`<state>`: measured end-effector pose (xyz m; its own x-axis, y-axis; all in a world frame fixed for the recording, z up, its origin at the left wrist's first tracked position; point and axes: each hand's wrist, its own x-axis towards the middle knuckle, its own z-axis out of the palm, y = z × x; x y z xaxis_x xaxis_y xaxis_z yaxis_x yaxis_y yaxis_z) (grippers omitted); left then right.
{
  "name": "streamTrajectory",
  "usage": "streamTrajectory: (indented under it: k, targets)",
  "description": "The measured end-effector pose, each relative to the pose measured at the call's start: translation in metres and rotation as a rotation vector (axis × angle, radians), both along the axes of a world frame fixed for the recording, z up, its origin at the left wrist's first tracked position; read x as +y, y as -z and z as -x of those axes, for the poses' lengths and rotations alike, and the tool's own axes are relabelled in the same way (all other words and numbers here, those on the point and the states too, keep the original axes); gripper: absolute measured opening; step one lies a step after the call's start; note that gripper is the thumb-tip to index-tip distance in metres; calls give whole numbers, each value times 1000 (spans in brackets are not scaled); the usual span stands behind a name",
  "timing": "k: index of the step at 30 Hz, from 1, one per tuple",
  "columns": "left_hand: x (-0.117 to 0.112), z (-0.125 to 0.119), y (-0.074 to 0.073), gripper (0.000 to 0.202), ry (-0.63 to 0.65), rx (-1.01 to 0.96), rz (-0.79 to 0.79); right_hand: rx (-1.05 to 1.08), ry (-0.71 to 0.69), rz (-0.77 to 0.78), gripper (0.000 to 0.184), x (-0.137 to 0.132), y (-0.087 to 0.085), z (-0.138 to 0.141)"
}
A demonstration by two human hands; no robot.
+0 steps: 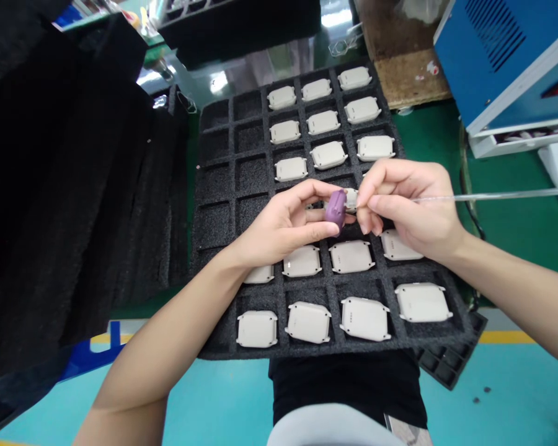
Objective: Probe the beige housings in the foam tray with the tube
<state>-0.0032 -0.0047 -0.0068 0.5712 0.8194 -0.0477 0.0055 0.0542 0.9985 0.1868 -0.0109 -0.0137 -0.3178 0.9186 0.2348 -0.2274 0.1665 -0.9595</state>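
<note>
My left hand [291,217] is closed on a small purple watch case [336,209], holding it on edge between thumb and fingers above the foam tray. Just right of it, my right hand [407,201] is pinched round a thin clear tube [497,196], which runs off toward the right edge. The tube's tip is hidden by the fingers. Under both hands lies a black foam tray [214,260] split into square pockets. Many pockets hold beige watch cases, such as a nearby beige case [352,256], lying with a flat face up.
Black foam sheets [97,186] are stacked upright at the left. A blue machine [506,62] with vent slots stands at the back right, above a white drawer [521,141]. Another black tray [451,362] sits low under the bench. A dark box [242,28] is at the back.
</note>
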Motion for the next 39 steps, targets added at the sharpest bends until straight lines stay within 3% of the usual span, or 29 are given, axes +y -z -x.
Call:
streamTrajectory:
  k: [8, 16, 26, 39]
  targets:
    - [-2, -4, -16, 25, 65, 2, 87, 13, -48, 60, 5, 1, 3, 2]
    - [-4, -2, -20, 22, 57, 40, 112, 5, -73, 72, 5, 5, 1, 5]
    - [-1, 2, -12, 21, 124, 7, 110, 32, -75, 97, 4, 5, 1, 6]
    - [0, 1, -8, 25, 108, 7, 99, 37, -83, 82, 6, 5, 2, 5]
